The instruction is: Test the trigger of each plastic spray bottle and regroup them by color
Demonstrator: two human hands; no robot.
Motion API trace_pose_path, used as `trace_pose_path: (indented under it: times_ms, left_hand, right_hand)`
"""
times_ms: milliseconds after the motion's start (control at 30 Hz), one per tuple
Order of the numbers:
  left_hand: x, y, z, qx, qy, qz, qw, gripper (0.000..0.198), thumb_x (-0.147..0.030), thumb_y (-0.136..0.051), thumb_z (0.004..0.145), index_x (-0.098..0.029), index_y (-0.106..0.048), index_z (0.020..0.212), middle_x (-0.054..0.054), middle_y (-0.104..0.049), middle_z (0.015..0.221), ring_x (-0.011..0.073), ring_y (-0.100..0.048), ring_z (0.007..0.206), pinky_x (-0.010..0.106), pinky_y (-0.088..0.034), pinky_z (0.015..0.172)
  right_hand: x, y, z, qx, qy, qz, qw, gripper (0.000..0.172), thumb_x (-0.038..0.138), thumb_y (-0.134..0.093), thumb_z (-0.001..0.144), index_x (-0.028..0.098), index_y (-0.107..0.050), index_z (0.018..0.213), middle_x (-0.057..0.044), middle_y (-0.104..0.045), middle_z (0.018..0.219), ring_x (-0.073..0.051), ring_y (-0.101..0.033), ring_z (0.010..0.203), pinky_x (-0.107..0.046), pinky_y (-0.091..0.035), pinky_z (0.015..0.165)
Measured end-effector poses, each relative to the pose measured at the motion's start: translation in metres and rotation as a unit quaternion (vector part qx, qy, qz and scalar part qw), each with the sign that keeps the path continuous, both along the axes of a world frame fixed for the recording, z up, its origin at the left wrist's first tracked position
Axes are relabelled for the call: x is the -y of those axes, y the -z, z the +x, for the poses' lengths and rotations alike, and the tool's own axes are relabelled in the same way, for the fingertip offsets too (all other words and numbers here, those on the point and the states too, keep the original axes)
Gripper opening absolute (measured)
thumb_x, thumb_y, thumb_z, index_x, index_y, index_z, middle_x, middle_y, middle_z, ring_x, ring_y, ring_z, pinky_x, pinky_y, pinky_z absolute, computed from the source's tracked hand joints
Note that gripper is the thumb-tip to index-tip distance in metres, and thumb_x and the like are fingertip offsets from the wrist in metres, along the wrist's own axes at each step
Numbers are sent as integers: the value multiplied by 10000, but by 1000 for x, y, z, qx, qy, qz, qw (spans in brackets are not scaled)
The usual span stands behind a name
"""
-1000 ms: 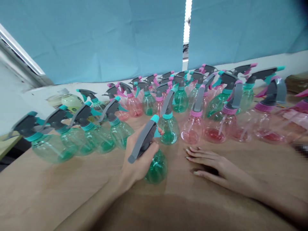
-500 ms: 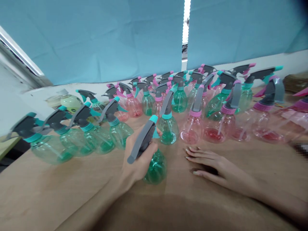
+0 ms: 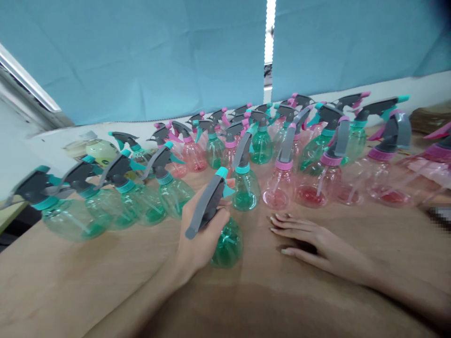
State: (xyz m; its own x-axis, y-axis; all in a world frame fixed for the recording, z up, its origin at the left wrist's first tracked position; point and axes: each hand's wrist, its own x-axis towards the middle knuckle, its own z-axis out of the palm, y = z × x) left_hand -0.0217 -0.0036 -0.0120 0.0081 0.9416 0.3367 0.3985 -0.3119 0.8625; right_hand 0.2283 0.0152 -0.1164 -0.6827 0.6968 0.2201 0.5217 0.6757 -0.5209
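My left hand (image 3: 199, 234) is wrapped round the neck of a green spray bottle (image 3: 227, 241) with a grey trigger head and teal nozzle; the bottle stands on the brown table (image 3: 70, 281) in front of me. My right hand (image 3: 310, 241) lies flat on the table to the right of that bottle, fingers stretched out, holding nothing. Just beyond my hands stand another green spray bottle (image 3: 245, 190) and a pink spray bottle (image 3: 278, 188).
Several green spray bottles (image 3: 105, 202) line up at the left, and many pink and green ones (image 3: 334, 155) crowd the back and right. A yellowish bottle (image 3: 100, 150) stands far left. Blue blinds (image 3: 158, 56) hang behind. The table's left edge (image 3: 10, 223) drops off.
The bottle in my left hand has shifted very slightly up and away. My right hand has stayed flat in place.
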Motion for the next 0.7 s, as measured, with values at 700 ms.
trace_pose_path:
  times_ms: [700]
  left_hand:
    - [1,-1,0,7,-1,-12,1000,317,-157,-507,695,-267,-649,956,-7,-720,880,208,-664,935,344,-510,851]
  right_hand:
    - [0,-1,0,2,-1,-1,1000,446,410,-523,922,264,-504,1342,-46,-508,1395,-235,-411,1321,-468,-337,1099]
